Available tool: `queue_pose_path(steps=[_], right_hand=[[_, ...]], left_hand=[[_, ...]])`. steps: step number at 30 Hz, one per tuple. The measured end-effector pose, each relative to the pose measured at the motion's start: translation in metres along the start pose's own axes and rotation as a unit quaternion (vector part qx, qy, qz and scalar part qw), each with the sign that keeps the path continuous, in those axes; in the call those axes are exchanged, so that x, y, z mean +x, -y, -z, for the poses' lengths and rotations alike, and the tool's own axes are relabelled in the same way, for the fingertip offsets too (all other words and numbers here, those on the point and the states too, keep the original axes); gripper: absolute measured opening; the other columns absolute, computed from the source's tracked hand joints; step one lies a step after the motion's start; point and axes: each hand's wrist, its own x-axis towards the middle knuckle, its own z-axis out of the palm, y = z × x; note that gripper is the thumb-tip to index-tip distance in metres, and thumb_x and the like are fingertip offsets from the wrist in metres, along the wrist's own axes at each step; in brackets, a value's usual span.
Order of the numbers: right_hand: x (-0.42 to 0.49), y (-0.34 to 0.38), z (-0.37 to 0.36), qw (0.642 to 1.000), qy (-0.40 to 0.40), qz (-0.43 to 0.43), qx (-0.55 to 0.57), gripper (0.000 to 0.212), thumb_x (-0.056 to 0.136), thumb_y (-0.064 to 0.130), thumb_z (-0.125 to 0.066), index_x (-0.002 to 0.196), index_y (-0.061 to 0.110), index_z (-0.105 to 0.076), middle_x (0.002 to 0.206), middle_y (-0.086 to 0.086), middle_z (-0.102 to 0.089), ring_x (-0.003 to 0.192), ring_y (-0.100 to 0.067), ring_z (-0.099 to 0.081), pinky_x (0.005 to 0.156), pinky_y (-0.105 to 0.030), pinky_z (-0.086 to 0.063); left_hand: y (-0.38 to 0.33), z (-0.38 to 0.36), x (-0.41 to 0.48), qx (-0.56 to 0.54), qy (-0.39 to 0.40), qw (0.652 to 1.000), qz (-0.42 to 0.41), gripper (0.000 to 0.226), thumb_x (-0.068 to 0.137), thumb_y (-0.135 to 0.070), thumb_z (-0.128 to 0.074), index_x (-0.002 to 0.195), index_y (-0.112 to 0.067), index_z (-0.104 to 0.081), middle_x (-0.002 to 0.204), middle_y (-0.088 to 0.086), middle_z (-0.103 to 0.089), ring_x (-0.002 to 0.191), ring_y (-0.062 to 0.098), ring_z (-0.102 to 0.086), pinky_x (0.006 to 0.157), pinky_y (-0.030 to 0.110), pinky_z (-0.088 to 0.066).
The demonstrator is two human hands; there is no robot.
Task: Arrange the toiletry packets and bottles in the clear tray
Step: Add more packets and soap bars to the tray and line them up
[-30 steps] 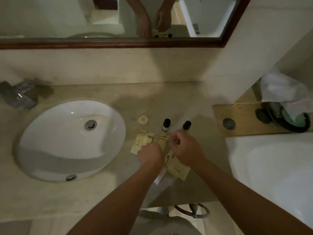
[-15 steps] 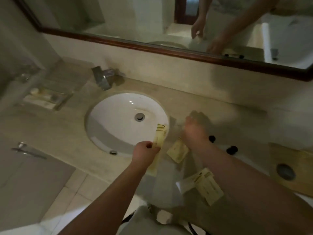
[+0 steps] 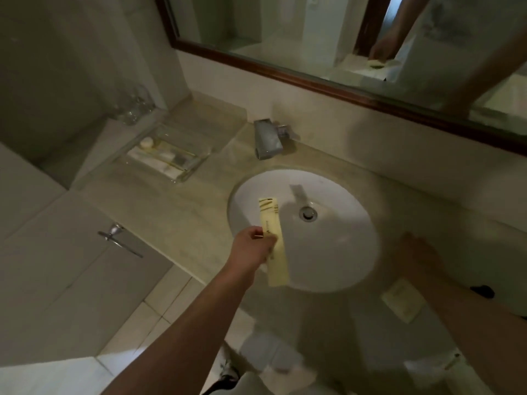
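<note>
1. Fingers (image 3: pixel 261 238) of the left hand (image 3: pixel 252 250) are clenched on a long pale yellow packet (image 3: pixel 274 243), gripping it near its middle
2. That packet stands nearly upright in the grip, over the near left rim of the sink (image 3: pixel 336 252), with gold stripes at its top end
3. Right hand (image 3: pixel 419 253) is blurred at the right of the sink, low over the desk (image 3: pixel 176 212); I cannot tell whether its fingers are curled or spread, and nothing shows in it
4. Clear tray (image 3: pixel 168 155) sits on the desk far left, well apart from both hands, beside the wall corner
5. Inside the tray lie a small round white item (image 3: pixel 147 143) and some flat white packets (image 3: pixel 159 162) with gold lines; the details are too small to tell
6. Second yellow packet (image 3: pixel 403 302) lies flat on the desk near the right forearm
7. Dark bottle cap (image 3: pixel 483 290) shows just past that forearm, at the right
8. Tap (image 3: pixel 268 139) stands behind the sink, under the framed mirror (image 3: pixel 313 38)
9. Glasses (image 3: pixel 134 106) stand in the corner behind the tray
</note>
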Motion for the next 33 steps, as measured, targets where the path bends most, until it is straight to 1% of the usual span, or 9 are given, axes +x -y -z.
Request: queue_pose_path(steps=[3, 6, 9, 14, 17, 19, 24, 29, 33], right_hand=[[-0.016, 0.079, 0.027, 0.997, -0.017, -0.008, 0.072, 0.031, 0.082, 0.021, -0.063, 0.105, 0.006, -0.049, 0.106, -0.022, -0.06, 0.1, -0.04, -0.06, 0.082, -0.04, -0.05], [-0.026, 0.179, 0.041, 0.995, 0.044, 0.015, 0.09, 0.031, 0.082, 0.028, -0.059, 0.105, 0.012, -0.045, 0.105, -0.014, -0.06, 0.092, -0.034, -0.059, 0.074, -0.035, -0.044], [-0.036, 0.27, 0.039, 0.985, 0.074, 0.07, 0.138, 0.032, 0.082, 0.029, -0.059, 0.109, 0.013, -0.051, 0.101, -0.009, -0.061, 0.09, -0.03, -0.057, 0.075, -0.033, -0.044], [-0.043, 0.376, 0.038, 0.962, 0.105, 0.191, 0.165, 0.014, 0.085, 0.026, -0.054, 0.093, 0.016, -0.049, 0.08, -0.003, -0.056, 0.072, -0.023, -0.052, 0.057, -0.032, -0.035], [-0.033, 0.418, 0.04, 0.942, 0.106, 0.241, 0.206, 0.004, 0.085, 0.023, -0.05, 0.086, 0.019, -0.05, 0.072, -0.001, -0.052, 0.07, -0.024, -0.051, 0.057, -0.032, -0.034], [-0.024, 0.442, 0.042, 0.925, 0.127, 0.263, 0.241, 0.004, 0.083, 0.022, -0.052, 0.085, 0.019, -0.05, 0.071, -0.001, -0.053, 0.069, -0.024, -0.051, 0.058, -0.034, -0.037], [-0.005, 0.496, 0.047, 0.892, 0.2, 0.272, 0.299, 0.01, 0.094, 0.027, -0.046, 0.095, 0.019, -0.052, 0.08, 0.001, -0.055, 0.08, -0.022, -0.054, 0.061, -0.031, -0.037], [0.024, 0.521, 0.047, 0.901, 0.209, 0.229, 0.304, 0.026, 0.096, 0.025, -0.042, 0.07, 0.029, -0.044, 0.071, 0.007, -0.051, 0.075, -0.021, -0.053, 0.063, -0.033, -0.038], [0.048, 0.537, 0.051, 0.935, 0.159, 0.171, 0.266, 0.024, 0.093, 0.042, -0.053, 0.075, 0.027, -0.049, 0.073, 0.009, -0.057, 0.066, -0.012, -0.057, 0.052, -0.028, -0.039]], left_hand=[[-0.01, 0.056, 0.033, -0.019, 0.006, 1.0, 0.013, 0.004, 0.084, -0.011, -0.063, 0.086, -0.014, -0.066, 0.089, 0.011, -0.069, 0.078, 0.024, -0.064, 0.07, 0.035, -0.051], [-0.02, 0.108, 0.066, -0.034, 0.005, 0.999, 0.02, 0.005, 0.084, -0.012, -0.064, 0.089, -0.014, -0.066, 0.094, 0.012, -0.07, 0.083, 0.026, -0.065, 0.074, 0.038, -0.053], [-0.033, 0.152, 0.091, -0.048, -0.003, 0.999, 0.018, 0.007, 0.084, -0.012, -0.065, 0.091, -0.014, -0.066, 0.091, 0.009, -0.07, 0.082, 0.025, -0.065, 0.073, 0.038, -0.052], [-0.052, 0.207, 0.129, -0.066, -0.025, 0.997, 0.017, 0.006, 0.085, -0.011, -0.065, 0.091, -0.012, -0.067, 0.089, 0.01, -0.069, 0.079, 0.024, -0.063, 0.07, 0.035, -0.05], [-0.063, 0.231, 0.146, -0.073, -0.06, 0.995, 0.016, 0.007, 0.085, -0.008, -0.064, 0.087, -0.014, -0.066, 0.089, 0.012, -0.069, 0.078, 0.025, -0.063, 0.074, 0.04, -0.052], [-0.069, 0.247, 0.153, -0.076, -0.085, 0.993, 0.024, 0.008, 0.083, -0.005, -0.064, 0.088, -0.012, -0.065, 0.084, 0.011, -0.067, 0.073, 0.025, -0.061, 0.069, 0.037, -0.051], [-0.091, 0.281, 0.177, -0.105, -0.114, 0.987, 0.033, 0.007, 0.084, -0.005, -0.062, 0.09, -0.008, -0.065, 0.075, 0.009, -0.066, 0.064, 0.021, -0.06, 0.067, 0.034, -0.053], [-0.123, 0.287, 0.228, -0.13, -0.115, 0.984, 0.052, 0.001, 0.085, -0.006, -0.064, 0.086, -0.007, -0.064, 0.076, 0.009, -0.069, 0.058, 0.017, -0.067, 0.061, 0.032, -0.056], [-0.149, 0.286, 0.292, -0.103, -0.103, 0.988, 0.045, 0.008, 0.084, -0.011, -0.068, 0.08, -0.009, -0.062, 0.073, 0.008, -0.068, 0.058, 0.016, -0.065, 0.051, 0.027, -0.053]])
